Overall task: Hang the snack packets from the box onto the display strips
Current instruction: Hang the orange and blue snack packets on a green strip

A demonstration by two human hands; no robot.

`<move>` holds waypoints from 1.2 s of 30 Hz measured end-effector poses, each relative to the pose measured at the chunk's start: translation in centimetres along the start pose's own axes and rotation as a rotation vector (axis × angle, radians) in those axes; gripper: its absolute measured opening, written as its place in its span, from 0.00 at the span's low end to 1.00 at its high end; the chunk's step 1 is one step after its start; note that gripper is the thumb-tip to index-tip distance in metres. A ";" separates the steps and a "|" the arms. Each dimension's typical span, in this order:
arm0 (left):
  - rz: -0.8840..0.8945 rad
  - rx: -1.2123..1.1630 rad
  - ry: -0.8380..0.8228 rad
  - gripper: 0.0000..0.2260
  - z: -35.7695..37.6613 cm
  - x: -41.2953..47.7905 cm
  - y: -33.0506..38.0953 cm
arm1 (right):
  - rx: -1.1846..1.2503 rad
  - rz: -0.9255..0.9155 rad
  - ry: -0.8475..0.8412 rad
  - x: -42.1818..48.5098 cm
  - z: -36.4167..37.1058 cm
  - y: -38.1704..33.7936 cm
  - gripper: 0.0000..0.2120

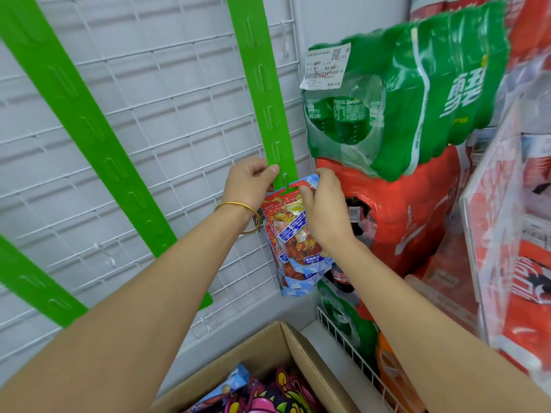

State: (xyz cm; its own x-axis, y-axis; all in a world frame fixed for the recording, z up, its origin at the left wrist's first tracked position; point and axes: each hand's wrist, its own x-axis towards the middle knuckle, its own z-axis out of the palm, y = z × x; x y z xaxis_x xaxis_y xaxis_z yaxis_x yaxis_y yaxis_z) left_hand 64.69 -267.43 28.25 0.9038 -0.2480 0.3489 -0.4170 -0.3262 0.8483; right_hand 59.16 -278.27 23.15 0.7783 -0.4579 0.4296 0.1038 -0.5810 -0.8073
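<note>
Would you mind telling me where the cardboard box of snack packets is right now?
The cardboard box sits at the bottom centre of the head view, below both forearms, open, between the white wire grid and the stacked drink packs.

A white wire grid [167,93] carries green display strips [262,93]; snack packets [298,234] hang from one.

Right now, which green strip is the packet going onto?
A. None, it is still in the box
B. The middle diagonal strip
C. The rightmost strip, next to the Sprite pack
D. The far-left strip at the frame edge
C: both the left hand and the right hand hold the snack packet at a hook of the rightmost green strip, beside the Sprite pack.
</note>
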 end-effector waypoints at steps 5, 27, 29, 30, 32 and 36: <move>-0.026 -0.018 -0.023 0.16 -0.5 -2.4 -1.7 | -0.310 -0.167 0.071 -3.0 -0.4 0.1 0.27; -0.487 0.130 -0.065 0.07 -9.6 -24.5 -15.1 | -0.669 -0.158 -1.628 -24.1 8.3 10.7 0.20; -0.495 0.130 -0.095 0.07 -9.4 -24.4 -15.0 | -0.615 -0.161 -1.621 -24.1 8.4 11.2 0.16; -0.496 0.124 -0.110 0.07 -9.3 -24.3 -15.0 | -0.564 -0.156 -1.617 -23.7 8.5 11.3 0.13; -0.507 0.113 -0.144 0.08 -9.0 -24.0 -14.8 | -0.442 -0.123 -1.589 -21.9 8.1 10.9 0.09; -0.592 -0.001 -0.250 0.08 -8.0 -23.5 -13.9 | -0.139 0.051 -1.375 -17.3 6.3 8.1 0.07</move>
State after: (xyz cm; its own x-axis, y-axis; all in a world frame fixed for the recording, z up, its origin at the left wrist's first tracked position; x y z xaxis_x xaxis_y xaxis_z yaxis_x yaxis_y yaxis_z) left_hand 50.00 -249.73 11.45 0.9310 -0.2315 -0.2822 0.1459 -0.4726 0.8691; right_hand 50.45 -270.85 6.62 0.7668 0.4981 -0.4050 0.0584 -0.6824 -0.7287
